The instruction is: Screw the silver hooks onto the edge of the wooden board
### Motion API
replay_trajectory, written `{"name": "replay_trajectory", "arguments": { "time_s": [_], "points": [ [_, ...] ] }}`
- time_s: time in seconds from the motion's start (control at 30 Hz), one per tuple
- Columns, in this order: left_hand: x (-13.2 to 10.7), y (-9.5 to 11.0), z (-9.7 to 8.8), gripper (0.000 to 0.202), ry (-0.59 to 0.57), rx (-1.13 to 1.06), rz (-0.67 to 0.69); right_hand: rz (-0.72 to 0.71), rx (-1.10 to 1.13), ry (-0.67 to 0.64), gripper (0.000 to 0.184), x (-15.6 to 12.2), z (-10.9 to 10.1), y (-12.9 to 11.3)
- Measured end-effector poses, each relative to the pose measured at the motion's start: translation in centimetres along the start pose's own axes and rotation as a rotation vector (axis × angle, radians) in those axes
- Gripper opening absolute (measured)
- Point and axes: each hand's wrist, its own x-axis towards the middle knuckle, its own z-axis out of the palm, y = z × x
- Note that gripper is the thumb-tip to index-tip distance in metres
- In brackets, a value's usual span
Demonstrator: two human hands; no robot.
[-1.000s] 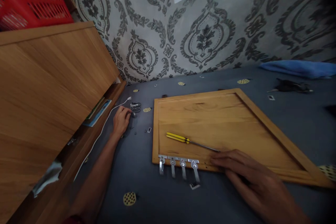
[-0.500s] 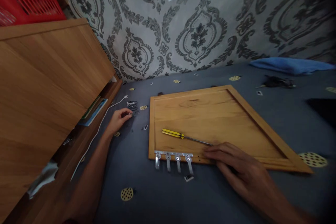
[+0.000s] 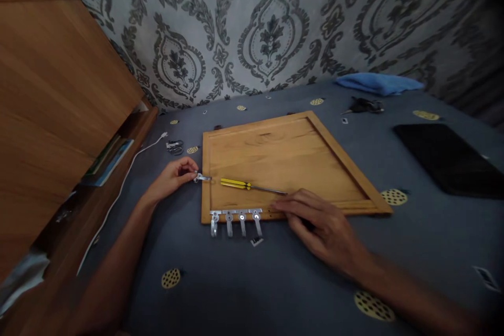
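Note:
A framed wooden panel [image 3: 287, 152] lies flat on a grey-blue surface. My left hand [image 3: 172, 178] pinches a small metal bracket [image 3: 203, 177] at the panel's left edge. A yellow-handled screwdriver [image 3: 244, 185] lies on the panel, just right of the bracket. My right hand [image 3: 321, 223] rests on the panel's near edge, fingers stretched flat, its fingertips close to the screwdriver's tip. Several metal brackets [image 3: 235, 219] stick out in a row from the panel's near left edge.
A wooden cabinet [image 3: 59, 94] stands at the left with books on a low shelf and a white cable [image 3: 122, 184] trailing beside it. A black flat slab [image 3: 449, 157] lies at the right. A blue cloth [image 3: 378, 83] and a dark object [image 3: 364, 106] lie by the patterned wall.
My left hand has come from the small parts near the cable to the panel's left edge, now with a bracket in it. The view has swung right and down.

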Motion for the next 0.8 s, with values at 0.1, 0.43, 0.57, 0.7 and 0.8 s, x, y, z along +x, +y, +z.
{"name": "replay_trajectory", "arguments": {
  "time_s": [0.1,0.43,0.57,0.7,0.8],
  "points": [
    [-0.1,0.8,0.3,0.036,0.015,-0.004,0.033,-0.016,-0.041,-0.007,0.027,-0.2,0.3,-0.1],
    [-0.2,5.3,3.0,0.029,-0.004,0.016,0.144,-0.074,-0.032,-0.023,0.015,-0.2,0.8,-0.2],
    [-0.1,7.9,4.6,0.028,-0.036,-0.008,0.184,-0.071,-0.025,-0.034,0.015,-0.4,0.8,-0.1],
    [0.3,10.2,6.5,0.024,-0.076,-0.051,0.202,-0.066,0.012,-0.042,0.018,-0.7,0.9,-0.2],
    [0.5,11.6,7.9,0.017,-0.121,-0.068,0.199,-0.051,0.024,-0.033,0.019,-0.9,1.0,-0.4]
  ]
}}
